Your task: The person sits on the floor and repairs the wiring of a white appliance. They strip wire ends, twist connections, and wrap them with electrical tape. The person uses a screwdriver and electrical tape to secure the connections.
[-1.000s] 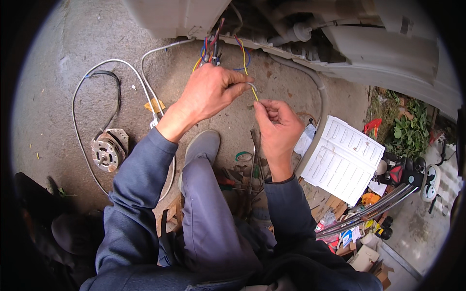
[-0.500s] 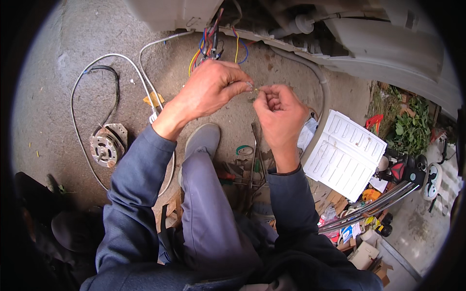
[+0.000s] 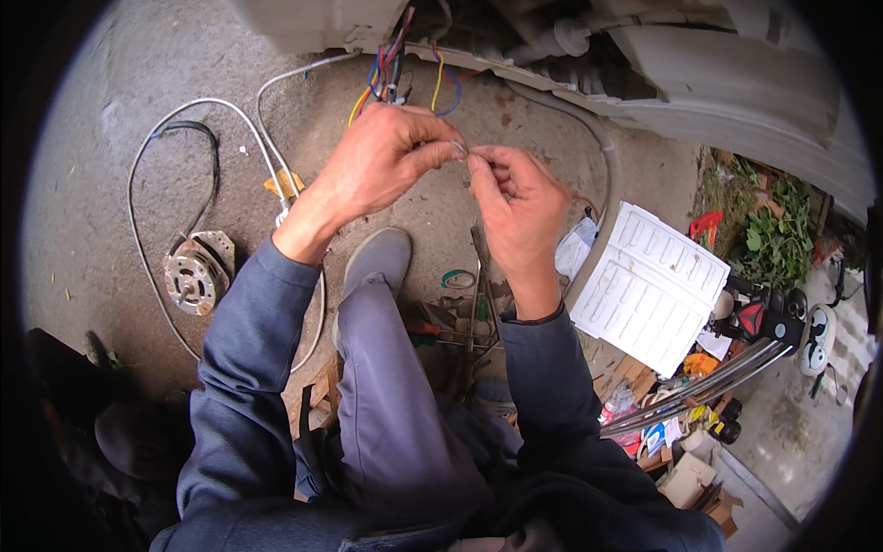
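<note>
My left hand (image 3: 382, 161) pinches a thin wire (image 3: 458, 147), whose short grey end shows between thumb and forefinger. Its tip is met by the closed thumb and forefinger of my right hand (image 3: 520, 198); the exact contact is hidden by the fingers. Right behind my left hand hangs a bundle of coloured wires (image 3: 391, 78), red, blue, yellow and black, coming down from a white machine housing (image 3: 313, 28). Part of that bundle is covered by my knuckles.
On the concrete at left lie a round metal motor (image 3: 195, 276) and a looped grey cable (image 3: 133, 216). Tools, including a roll of green tape (image 3: 457, 279), lie by my shoe (image 3: 379, 258). At right are a printed sheet (image 3: 648, 290), a grey hose (image 3: 607, 175) and assorted clutter.
The small gap between my two hands' fingertips has closed, and they now meet. Both hands have shifted slightly up and left in the view, along with the whole scene.
</note>
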Action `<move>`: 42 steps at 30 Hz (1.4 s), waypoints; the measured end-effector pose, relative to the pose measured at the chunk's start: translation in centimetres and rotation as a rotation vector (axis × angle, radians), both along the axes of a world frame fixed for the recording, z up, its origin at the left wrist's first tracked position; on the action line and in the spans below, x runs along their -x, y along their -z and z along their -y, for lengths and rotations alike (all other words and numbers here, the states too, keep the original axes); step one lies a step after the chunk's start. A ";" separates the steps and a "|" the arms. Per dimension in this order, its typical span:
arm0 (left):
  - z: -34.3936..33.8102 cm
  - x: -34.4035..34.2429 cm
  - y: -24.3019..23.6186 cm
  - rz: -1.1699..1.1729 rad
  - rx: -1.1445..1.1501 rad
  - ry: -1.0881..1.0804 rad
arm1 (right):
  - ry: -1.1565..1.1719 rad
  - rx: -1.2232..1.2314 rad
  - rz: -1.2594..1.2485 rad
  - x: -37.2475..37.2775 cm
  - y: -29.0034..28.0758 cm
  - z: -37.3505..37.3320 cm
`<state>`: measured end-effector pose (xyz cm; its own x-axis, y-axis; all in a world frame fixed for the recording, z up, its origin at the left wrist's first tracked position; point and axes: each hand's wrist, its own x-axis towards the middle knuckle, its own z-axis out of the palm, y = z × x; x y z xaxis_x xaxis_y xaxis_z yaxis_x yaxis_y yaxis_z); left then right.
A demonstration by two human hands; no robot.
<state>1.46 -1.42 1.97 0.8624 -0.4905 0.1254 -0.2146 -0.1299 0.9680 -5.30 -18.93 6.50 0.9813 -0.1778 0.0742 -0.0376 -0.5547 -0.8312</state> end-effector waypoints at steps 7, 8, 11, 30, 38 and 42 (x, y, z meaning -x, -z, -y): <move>0.8 0.2 -0.3 0.179 -0.136 -0.242 | -0.079 0.334 0.160 0.0 0.3 -0.1; 1.0 0.3 0.0 0.227 -0.137 -0.287 | -0.100 0.389 0.194 0.1 0.4 -0.2; 1.2 -0.1 0.4 0.226 -0.165 -0.252 | -0.153 0.521 0.275 0.1 0.2 -0.7; 0.5 1.0 0.0 -0.446 0.367 -0.135 | -0.023 0.237 0.318 -1.0 1.3 -1.8; -0.6 0.6 -0.5 -0.566 0.165 0.002 | -0.182 0.453 0.339 -1.4 1.2 -0.6; -0.5 0.8 0.7 -0.687 0.331 0.023 | -0.230 0.487 0.378 -1.6 1.3 -0.5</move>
<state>0.63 -0.96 1.30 0.7898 -0.5395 -0.2918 0.4507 0.1879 0.8727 -3.71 -18.42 5.25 0.8806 0.1743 0.4407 0.3721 -0.8301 -0.4153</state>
